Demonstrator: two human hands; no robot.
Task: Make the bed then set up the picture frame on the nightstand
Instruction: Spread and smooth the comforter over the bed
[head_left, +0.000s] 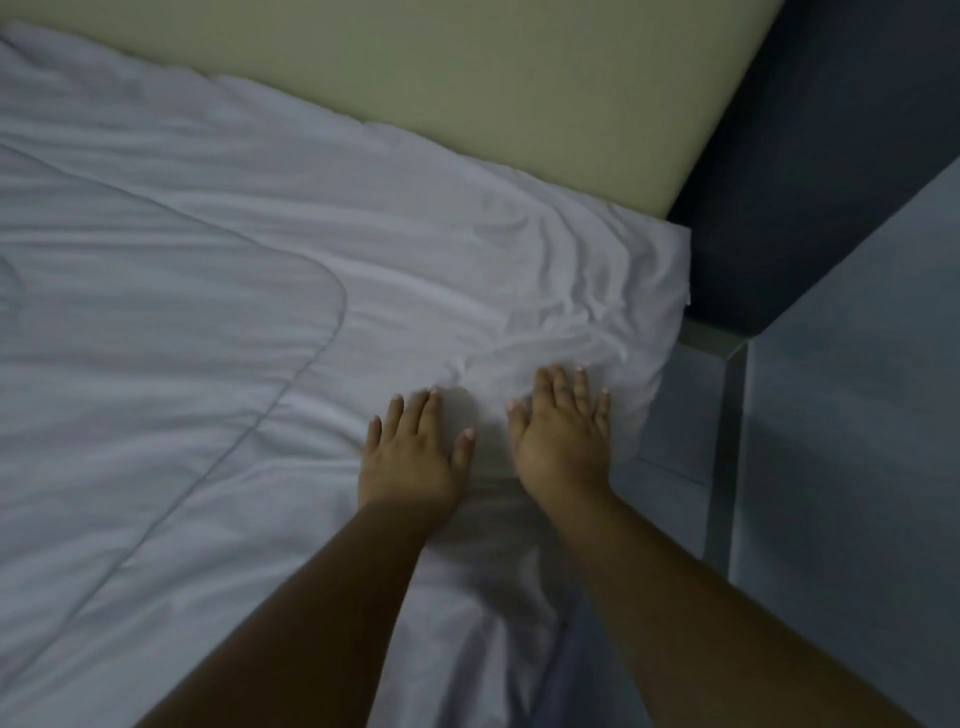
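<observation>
Big white duvet covers most of the bed, stretching off to 9 o'clock, with the pale headboard along 12. The only messy bit is the bunched corner up at 1 o'clock, wrinkles running toward the headboard. Both hands are pressed flat with fingers spread, gripping nothing: right hand sits right at the creases, left hand just beside it. Guessing the smoothing push goes toward 1. Can't see the picture frame anywhere.
</observation>
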